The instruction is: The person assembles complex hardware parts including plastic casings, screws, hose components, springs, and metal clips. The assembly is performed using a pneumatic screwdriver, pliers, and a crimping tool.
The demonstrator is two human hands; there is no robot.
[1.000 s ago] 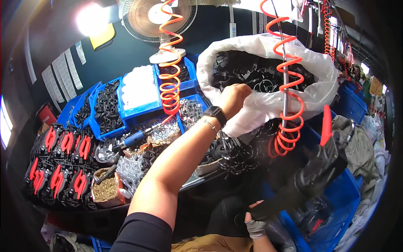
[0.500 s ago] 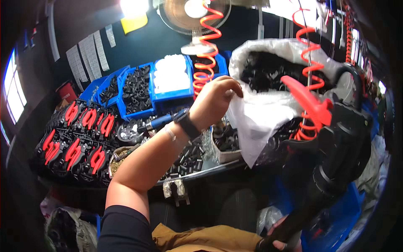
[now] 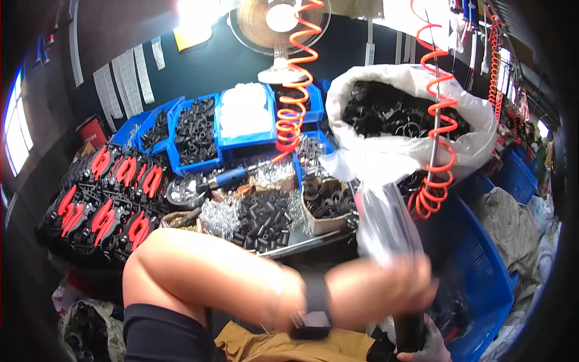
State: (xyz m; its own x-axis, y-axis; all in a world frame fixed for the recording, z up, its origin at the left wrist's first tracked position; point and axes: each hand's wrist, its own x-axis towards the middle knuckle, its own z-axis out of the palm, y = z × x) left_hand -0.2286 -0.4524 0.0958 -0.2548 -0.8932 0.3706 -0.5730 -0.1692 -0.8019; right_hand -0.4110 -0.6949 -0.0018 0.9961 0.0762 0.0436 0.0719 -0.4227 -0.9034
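My left hand (image 3: 392, 286) is blurred, its fingers closed on the lower part of a clear plastic bag (image 3: 386, 211). The bag stretches upward from it toward the big white sack. Below, my right hand (image 3: 431, 344) is wrapped round the lower end of a black tubular device (image 3: 410, 332). The device's upper part is hidden by the bag and my left hand; a faint reddish patch shows through the plastic.
On the bench lie rows of black-and-red parts (image 3: 102, 211), blue bins (image 3: 196, 158) of small pieces and loose black tubes (image 3: 265, 223). A white sack (image 3: 482, 127) of black parts stands behind, near hanging red coiled hoses (image 3: 440, 120). A blue crate (image 3: 482, 265) sits right.
My left hand has swept down and right from above the bench, bringing the bag down over the black device. The device has dropped lower, and its red lever no longer stands out in the open.
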